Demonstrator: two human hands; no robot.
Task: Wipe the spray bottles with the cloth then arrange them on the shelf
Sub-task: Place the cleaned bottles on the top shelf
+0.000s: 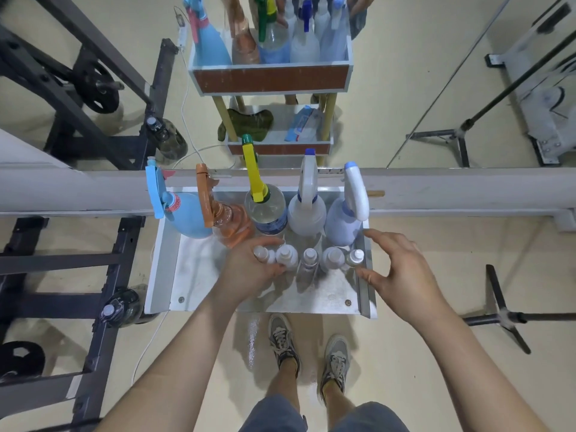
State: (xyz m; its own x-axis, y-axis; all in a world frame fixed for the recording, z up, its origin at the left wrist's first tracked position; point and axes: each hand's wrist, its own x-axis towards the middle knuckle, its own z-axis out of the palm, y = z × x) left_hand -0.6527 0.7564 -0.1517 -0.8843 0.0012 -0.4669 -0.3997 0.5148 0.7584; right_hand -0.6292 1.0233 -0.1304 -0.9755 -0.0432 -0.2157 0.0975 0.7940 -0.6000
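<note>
Several trigger spray bottles stand along the back of the metal shelf tray (193, 275): a blue one (184, 216), an orange one (230, 226), a clear one with a yellow trigger (268, 210) and two white ones (307, 210) (346, 219). In front of them stands a row of small capped bottles (308, 260). My left hand (249, 269) grips the leftmost small bottle (261, 254). My right hand (402, 269) hovers with spread, relaxed fingers just right of the rightmost small bottle (355, 257), holding nothing. No cloth is in either hand.
A mirror behind the shelf reflects the bottles and a lower shelf with a green cloth (249, 123) and a blue-white packet (304, 124). Black gym frames (93, 275) stand to the left, metal stands (498, 316) to the right. My feet are below the tray.
</note>
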